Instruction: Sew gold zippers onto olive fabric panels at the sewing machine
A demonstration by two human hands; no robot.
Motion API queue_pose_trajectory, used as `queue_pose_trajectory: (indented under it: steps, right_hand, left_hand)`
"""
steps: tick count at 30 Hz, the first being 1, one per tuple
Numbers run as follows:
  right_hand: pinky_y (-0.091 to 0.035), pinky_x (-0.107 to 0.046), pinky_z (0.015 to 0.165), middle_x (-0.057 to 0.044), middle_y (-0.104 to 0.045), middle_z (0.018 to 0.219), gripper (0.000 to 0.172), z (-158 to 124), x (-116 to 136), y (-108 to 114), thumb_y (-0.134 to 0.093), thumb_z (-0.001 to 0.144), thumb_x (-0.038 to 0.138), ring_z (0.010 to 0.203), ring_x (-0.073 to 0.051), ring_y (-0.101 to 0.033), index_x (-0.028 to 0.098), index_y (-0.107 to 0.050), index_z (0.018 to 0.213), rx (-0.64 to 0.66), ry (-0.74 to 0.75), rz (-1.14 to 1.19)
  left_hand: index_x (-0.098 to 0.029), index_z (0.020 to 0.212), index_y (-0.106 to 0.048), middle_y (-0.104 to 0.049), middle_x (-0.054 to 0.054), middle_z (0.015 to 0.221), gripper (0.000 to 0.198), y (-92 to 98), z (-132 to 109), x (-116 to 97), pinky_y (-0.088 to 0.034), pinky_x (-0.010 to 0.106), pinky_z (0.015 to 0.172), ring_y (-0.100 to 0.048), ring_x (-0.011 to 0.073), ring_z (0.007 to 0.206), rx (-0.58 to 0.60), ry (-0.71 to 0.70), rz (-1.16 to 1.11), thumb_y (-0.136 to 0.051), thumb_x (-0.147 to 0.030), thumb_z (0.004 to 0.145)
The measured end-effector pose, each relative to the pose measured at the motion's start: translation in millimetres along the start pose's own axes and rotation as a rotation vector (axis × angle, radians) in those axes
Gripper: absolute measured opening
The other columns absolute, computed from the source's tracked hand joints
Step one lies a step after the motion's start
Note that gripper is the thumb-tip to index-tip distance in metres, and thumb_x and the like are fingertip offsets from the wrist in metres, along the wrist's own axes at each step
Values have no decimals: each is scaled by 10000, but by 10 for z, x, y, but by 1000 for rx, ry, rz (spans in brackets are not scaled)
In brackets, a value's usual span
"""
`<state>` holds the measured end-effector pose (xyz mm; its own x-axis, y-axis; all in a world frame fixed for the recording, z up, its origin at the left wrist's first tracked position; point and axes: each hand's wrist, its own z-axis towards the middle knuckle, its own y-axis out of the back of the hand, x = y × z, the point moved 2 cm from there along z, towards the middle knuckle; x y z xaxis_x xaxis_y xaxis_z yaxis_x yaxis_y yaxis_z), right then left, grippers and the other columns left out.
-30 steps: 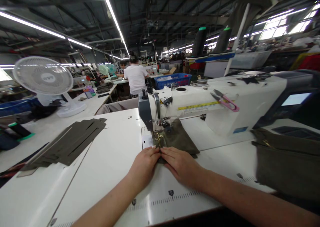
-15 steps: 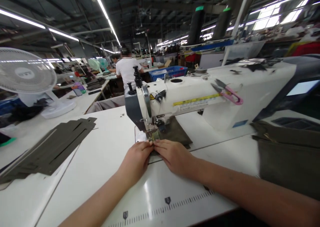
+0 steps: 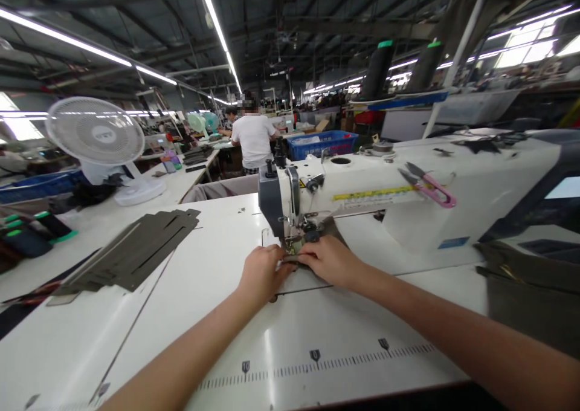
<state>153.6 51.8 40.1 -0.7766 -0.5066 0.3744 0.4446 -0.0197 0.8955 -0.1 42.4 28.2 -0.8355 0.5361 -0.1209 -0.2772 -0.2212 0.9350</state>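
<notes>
A white sewing machine (image 3: 371, 196) stands on the white table, its needle and presser foot (image 3: 293, 242) just beyond my fingers. Dark olive fabric (image 3: 334, 226) lies under the machine arm and reaches forward to my hands. My left hand (image 3: 265, 272) pinches the near edge of this fabric, thumb below and fingers bent on top. From the right, my right hand (image 3: 330, 260) grips the same edge with thumb and fingers together, close to the left one. Part of the fabric is hidden behind my right hand.
Flat olive fabric pieces (image 3: 136, 248) lie stacked at the left, near thread spools (image 3: 49, 223) and a white fan (image 3: 97, 133). Pink-handled snips (image 3: 430, 184) rest against the machine arm. More olive fabric (image 3: 534, 290) is at the right. A person in a white shirt (image 3: 254, 139) works ahead.
The view has swung left, so things sit further right. My fingers, earlier pressed flat at the presser foot, now pinch the fabric's near edge, and my hands are slightly further apart.
</notes>
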Motion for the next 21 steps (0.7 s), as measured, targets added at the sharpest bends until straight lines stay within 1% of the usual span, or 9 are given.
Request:
queue_pose_trajectory:
  steps: [3,6,8,10,12,14,16,18,21]
  right_hand:
    - [-434,-236,668,-14,-698,771,210,-76,35,-47,-500,842,203,719,-155,-632,202,-700,779,-3,32,-26]
    - [-454,-270,756,-44,-693,875,216,-195,63,-154,-470,854,175,822,-174,-629,179,-685,859,-14,47,-48]
    - [-457,-302,833,-89,-671,986,237,-280,69,-261,-456,843,129,929,-198,-610,136,-663,958,-57,111,-84]
    - [-451,-335,893,-143,-627,1086,293,-358,63,-373,-430,829,84,1024,-223,-574,78,-629,1043,-144,218,-146]
    - [-461,-352,902,-173,-603,1116,332,-412,47,-463,-406,814,52,1053,-237,-560,46,-610,1076,-234,301,-204]
    - [-478,-355,889,-176,-606,1107,345,-427,29,-511,-409,799,33,1046,-239,-565,47,-608,1080,-271,323,-227]
    - [-487,-354,880,-187,-614,1088,338,-412,26,-517,-435,782,21,1033,-247,-573,31,-610,1071,-273,328,-237]
    - [-488,-351,878,-196,-618,1074,329,-382,33,-500,-459,771,16,1023,-254,-578,14,-610,1063,-258,327,-248]
    - [-478,-327,892,-181,-616,1086,325,-332,36,-478,-459,773,21,1021,-246,-580,22,-617,1057,-233,318,-288]
  left_hand:
    - [-171,783,-617,-645,35,765,109,-20,-4,-20,-478,313,702,-606,184,708,3,-66,26,-536,-221,835]
    - [-161,825,-623,-650,44,781,130,-45,-60,-44,-488,326,741,-613,183,731,7,-131,40,-498,-178,852]
    - [-146,858,-624,-654,58,820,130,-76,-121,-76,-493,341,779,-618,191,767,16,-175,47,-498,-122,833]
    - [-130,917,-616,-651,86,903,175,-113,-193,-113,-498,361,810,-616,209,839,13,-201,54,-486,-74,814]
    - [-126,976,-600,-636,108,982,226,-143,-255,-137,-506,380,824,-602,225,913,-24,-199,47,-458,-56,814]
    - [-134,1003,-591,-627,109,1013,254,-161,-290,-141,-517,380,826,-592,225,950,-67,-190,12,-441,-52,816]
    - [-146,995,-592,-628,97,1001,258,-169,-291,-128,-520,367,833,-594,214,950,-79,-191,-30,-441,-49,810]
    - [-154,991,-593,-626,91,980,256,-169,-266,-107,-519,364,837,-591,211,952,-66,-204,-46,-440,-54,811]
    - [-147,987,-594,-619,90,933,253,-169,-212,-75,-527,356,809,-595,209,908,-51,-212,-34,-418,-64,825]
